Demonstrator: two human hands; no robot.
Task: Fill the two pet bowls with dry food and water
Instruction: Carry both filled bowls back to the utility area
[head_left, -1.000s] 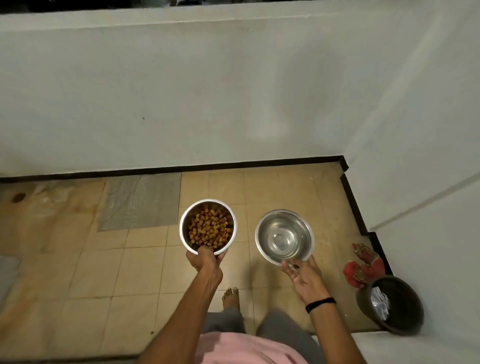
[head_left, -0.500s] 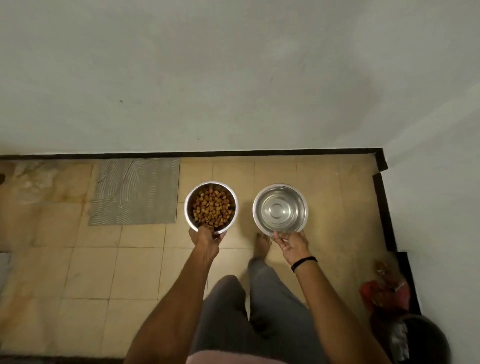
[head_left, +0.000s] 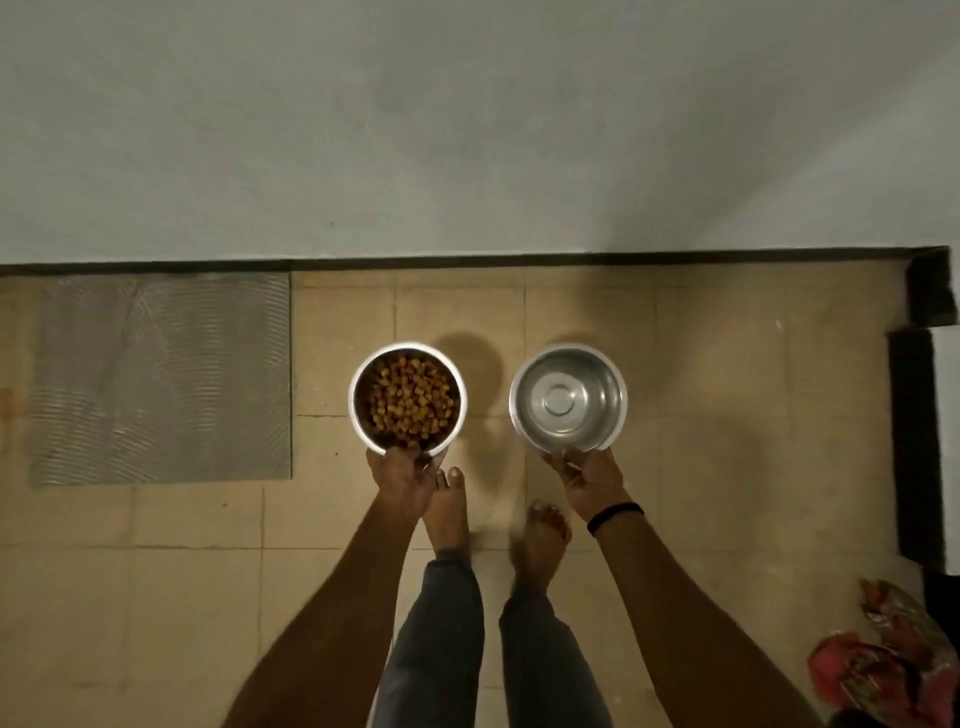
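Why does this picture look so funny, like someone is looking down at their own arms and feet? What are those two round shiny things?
The camera sits on the person's head and looks down, so you see what they see: their own arms, legs and bare feet on a tiled floor beside a white wall. No machine here, just two hands. The left hand grips the near edge of a metal bowl full of brown dry pet food. The right hand, with a black band on its wrist, grips a second metal bowl; whether water is in it is hard to tell. A grey mat lies on the floor to the left, and a red bag lies in the right corner.
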